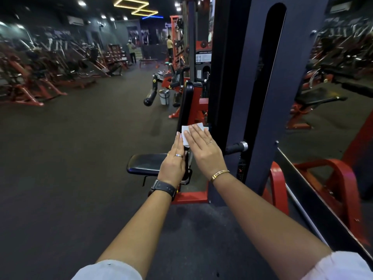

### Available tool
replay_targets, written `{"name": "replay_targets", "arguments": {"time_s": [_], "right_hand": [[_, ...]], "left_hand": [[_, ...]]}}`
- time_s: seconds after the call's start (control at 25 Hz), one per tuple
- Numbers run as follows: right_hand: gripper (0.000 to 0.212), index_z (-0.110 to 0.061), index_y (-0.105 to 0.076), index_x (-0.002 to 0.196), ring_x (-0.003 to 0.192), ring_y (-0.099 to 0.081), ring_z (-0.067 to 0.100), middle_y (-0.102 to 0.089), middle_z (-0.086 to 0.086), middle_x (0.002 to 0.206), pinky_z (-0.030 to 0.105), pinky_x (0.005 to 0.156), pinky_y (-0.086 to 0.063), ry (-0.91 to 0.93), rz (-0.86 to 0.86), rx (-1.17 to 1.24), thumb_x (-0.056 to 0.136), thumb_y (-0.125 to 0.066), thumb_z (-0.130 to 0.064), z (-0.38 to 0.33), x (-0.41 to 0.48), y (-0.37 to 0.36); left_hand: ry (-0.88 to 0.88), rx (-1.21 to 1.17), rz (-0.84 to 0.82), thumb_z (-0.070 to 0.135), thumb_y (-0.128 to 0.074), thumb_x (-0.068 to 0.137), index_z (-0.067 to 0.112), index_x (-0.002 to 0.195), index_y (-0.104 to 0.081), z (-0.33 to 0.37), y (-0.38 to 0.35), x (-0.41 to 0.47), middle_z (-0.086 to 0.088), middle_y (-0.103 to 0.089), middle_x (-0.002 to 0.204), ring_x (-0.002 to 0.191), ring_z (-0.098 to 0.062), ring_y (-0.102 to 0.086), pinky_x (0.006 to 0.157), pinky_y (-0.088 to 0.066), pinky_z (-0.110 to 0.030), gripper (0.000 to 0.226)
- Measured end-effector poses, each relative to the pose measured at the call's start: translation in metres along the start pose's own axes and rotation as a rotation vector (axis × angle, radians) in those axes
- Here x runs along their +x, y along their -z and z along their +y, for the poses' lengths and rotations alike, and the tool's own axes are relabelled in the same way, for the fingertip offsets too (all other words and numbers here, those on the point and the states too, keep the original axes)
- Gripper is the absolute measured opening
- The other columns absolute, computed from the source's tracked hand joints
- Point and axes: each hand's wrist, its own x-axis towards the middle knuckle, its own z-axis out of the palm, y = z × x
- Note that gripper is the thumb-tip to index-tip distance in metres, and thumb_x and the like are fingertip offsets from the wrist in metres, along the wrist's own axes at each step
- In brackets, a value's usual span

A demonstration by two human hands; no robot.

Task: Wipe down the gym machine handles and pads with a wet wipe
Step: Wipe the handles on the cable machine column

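Note:
A white wet wipe (186, 131) lies flat between my two hands in front of the black back pad (186, 104) of a red-framed gym machine. My right hand (203, 150) lies on the wipe with straight fingers. My left hand (174, 160) touches the wipe's left edge, fingers straight too. Below and to the left is the machine's black seat pad (144, 163). A black handle with a chrome end (236, 147) sticks out to the right of my right hand.
A tall dark weight-stack column (252, 77) rises just right of the hands, with a mirror (333, 98) beyond it. A white bucket (164, 97) and more red machines stand behind. Open dark floor (80, 148) spreads left. Two people stand far back.

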Motion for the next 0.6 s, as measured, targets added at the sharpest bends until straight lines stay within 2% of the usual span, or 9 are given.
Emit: {"name": "replay_targets", "arguments": {"time_s": [0.08,0.24,0.36,0.52,0.6], "right_hand": [[0.038,0.002,-0.058,0.125,0.125,-0.051,0.030,-0.056,0.020,0.130,0.042,0.107,-0.039,-0.011,0.018,0.005,0.091,-0.043,0.009,0.012,0.002,0.005],[0.045,0.003,-0.053,0.128,0.127,-0.049,0.029,-0.053,0.020,0.132,0.037,0.109,-0.037,-0.143,0.006,0.010,0.087,-0.037,0.012,0.010,-0.010,0.013],[0.040,0.004,-0.054,0.126,0.126,-0.049,0.027,-0.055,0.019,0.131,0.033,0.113,-0.032,-0.159,0.029,0.041,0.089,-0.043,0.011,0.010,-0.010,0.014],[0.035,0.006,-0.053,0.126,0.127,-0.048,0.026,-0.054,0.018,0.132,0.033,0.112,-0.032,-0.204,0.049,0.027,0.094,-0.040,0.009,0.006,-0.009,0.012],[0.037,0.006,-0.053,0.126,0.128,-0.048,0.026,-0.053,0.018,0.133,0.033,0.110,-0.035,-0.233,0.066,0.045,0.091,-0.043,0.012,-0.002,-0.012,0.009]], "left_hand": [[-0.057,0.067,-0.016,0.005,-0.034,0.090,-0.004,0.141,-0.034,0.002,0.002,0.002,-0.019,-0.037,0.148,0.127,-0.028,-0.049,0.089,-0.045,-0.022,0.052],[-0.207,0.117,-0.091,0.005,-0.031,0.091,-0.010,0.138,-0.035,0.006,0.005,0.014,-0.026,-0.034,0.146,0.140,-0.030,-0.024,0.108,-0.035,-0.035,0.050],[-0.358,0.173,-0.159,0.009,-0.034,0.092,-0.011,0.138,-0.034,0.004,0.011,0.025,-0.027,-0.033,0.146,0.140,-0.034,-0.023,0.114,-0.027,-0.043,0.051],[-0.633,0.295,-0.288,0.026,-0.028,0.100,-0.007,0.142,-0.024,-0.017,0.028,0.043,-0.025,-0.028,0.149,0.142,-0.031,-0.022,0.116,-0.024,-0.042,0.054],[-0.690,0.305,-0.355,0.028,-0.030,0.098,-0.005,0.144,-0.019,-0.022,0.035,0.049,-0.024,-0.023,0.151,0.143,-0.031,-0.020,0.117,-0.023,-0.042,0.058]]}}
